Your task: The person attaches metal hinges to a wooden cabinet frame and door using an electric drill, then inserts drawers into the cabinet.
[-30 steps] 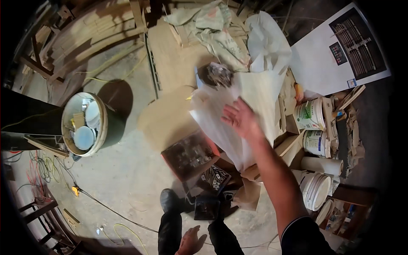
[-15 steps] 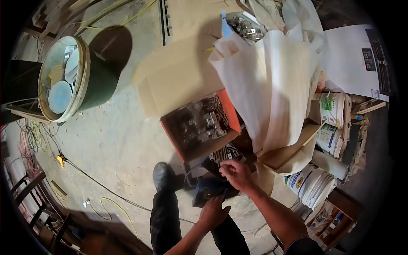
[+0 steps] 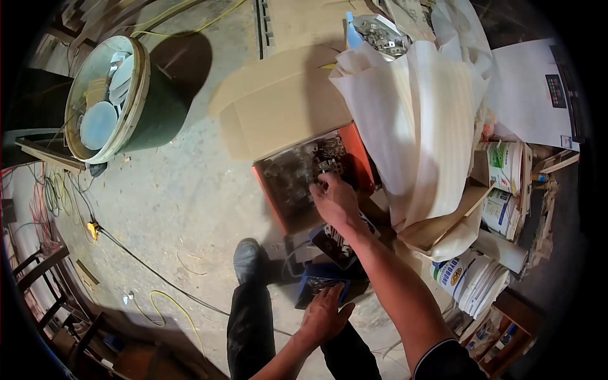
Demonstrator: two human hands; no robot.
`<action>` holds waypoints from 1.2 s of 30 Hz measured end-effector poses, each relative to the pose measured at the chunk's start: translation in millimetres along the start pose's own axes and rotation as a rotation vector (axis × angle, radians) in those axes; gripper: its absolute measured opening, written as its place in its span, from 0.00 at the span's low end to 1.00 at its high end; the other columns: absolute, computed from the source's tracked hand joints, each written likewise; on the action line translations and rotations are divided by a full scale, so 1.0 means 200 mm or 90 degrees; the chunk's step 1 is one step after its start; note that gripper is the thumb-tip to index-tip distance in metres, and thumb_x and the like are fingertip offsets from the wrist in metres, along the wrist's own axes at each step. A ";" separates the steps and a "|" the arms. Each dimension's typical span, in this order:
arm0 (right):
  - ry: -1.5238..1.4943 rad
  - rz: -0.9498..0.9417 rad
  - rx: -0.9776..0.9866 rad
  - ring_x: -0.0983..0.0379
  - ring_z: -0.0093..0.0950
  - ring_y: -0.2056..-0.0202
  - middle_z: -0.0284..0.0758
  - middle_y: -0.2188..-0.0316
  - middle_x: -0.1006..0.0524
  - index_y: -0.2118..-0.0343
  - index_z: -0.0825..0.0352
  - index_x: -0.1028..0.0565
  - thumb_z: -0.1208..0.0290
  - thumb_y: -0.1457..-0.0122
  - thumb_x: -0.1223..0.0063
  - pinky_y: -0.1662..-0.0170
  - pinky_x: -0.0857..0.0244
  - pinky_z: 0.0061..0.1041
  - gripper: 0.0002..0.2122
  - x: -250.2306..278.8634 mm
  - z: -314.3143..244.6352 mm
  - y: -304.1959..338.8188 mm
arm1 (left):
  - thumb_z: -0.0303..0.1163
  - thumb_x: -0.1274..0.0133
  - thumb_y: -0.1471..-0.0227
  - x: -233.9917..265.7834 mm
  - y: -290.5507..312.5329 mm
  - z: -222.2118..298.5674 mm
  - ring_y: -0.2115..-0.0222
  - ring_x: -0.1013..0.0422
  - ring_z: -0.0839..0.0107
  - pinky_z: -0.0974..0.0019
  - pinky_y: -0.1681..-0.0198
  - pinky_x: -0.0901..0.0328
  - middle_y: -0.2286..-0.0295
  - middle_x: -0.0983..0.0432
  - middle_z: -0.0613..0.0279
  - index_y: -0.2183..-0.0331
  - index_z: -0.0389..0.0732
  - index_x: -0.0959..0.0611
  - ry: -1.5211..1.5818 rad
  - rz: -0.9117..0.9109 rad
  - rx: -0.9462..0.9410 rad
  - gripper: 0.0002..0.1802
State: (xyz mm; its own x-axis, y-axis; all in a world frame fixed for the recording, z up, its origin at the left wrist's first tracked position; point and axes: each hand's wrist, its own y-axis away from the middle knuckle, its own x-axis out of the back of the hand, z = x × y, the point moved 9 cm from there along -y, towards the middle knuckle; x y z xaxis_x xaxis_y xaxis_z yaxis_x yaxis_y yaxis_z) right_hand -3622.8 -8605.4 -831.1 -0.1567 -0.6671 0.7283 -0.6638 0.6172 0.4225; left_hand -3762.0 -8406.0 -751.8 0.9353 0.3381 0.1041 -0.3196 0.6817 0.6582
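Observation:
My right hand [image 3: 337, 201] is over an open orange-sided cardboard box [image 3: 362, 158], its fingers curled together among small metal fittings [image 3: 329, 152]. Anything pinched in them is too small to make out. Below that forearm, partly covered by it, a dark box of screws [image 3: 330, 244] leans at an angle. My left hand [image 3: 324, 315] lies at the near edge of a dark blue box [image 3: 308, 285], fingers stretched toward its top and thumb apart. What fills the blue box is too dark to tell.
Flattened cardboard [image 3: 278, 101] lies beyond the boxes. Pale foam sheeting [image 3: 424, 139] drapes at the right, near a white bucket [image 3: 468, 282]. At far left stands a large bucket [image 3: 142, 107] of scraps. A black cable [image 3: 161, 278] crosses the floor by my shoe [image 3: 248, 259].
My right hand has moved from above the screw box forward into the orange-sided box. My left hand stays by the blue box, its fingers now flatter against it. The view has shifted slightly.

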 end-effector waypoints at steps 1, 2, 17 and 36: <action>0.046 -0.036 -0.036 0.20 0.47 0.54 0.50 0.57 0.18 0.49 0.70 0.23 0.57 0.39 0.43 0.48 0.27 0.41 0.22 -0.03 -0.03 -0.05 | 0.43 0.39 0.46 0.01 0.00 -0.02 0.48 0.29 0.43 0.50 0.43 0.35 0.49 0.26 0.42 0.42 0.37 0.28 0.017 0.003 0.016 0.35; 0.045 -0.038 -0.032 0.20 0.47 0.54 0.50 0.57 0.18 0.49 0.70 0.23 0.57 0.39 0.43 0.48 0.27 0.41 0.22 -0.06 -0.04 -0.08 | 0.43 0.39 0.46 0.02 0.01 -0.03 0.48 0.29 0.43 0.50 0.43 0.35 0.49 0.26 0.42 0.42 0.37 0.28 0.017 0.008 0.017 0.35; -0.161 -0.293 0.105 0.22 0.42 0.70 0.45 0.71 0.20 0.58 0.68 0.23 0.65 0.40 0.42 0.65 0.28 0.34 0.13 0.20 -0.11 0.53 | 0.31 0.46 0.35 0.28 0.01 -0.01 0.47 0.32 0.70 0.65 0.45 0.33 0.48 0.27 0.58 0.38 0.36 0.33 0.602 0.246 0.000 0.28; 0.194 -0.006 -0.030 0.21 0.48 0.55 0.48 0.61 0.18 0.55 0.67 0.21 0.63 0.40 0.43 0.49 0.29 0.44 0.15 0.20 0.17 -0.05 | 0.23 0.46 0.40 0.26 -0.01 -0.14 0.60 0.22 0.68 0.66 0.54 0.27 0.60 0.18 0.53 0.54 0.31 0.20 0.728 0.183 0.161 0.12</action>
State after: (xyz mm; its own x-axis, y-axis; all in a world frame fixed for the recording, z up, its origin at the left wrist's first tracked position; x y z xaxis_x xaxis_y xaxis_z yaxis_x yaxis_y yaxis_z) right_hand -3648.4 -8652.7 -824.2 0.0804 -0.5210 0.8497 -0.6288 0.6350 0.4488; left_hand -3716.0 -8372.0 -767.9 0.1184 0.9233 -0.3655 -0.3363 0.3836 0.8601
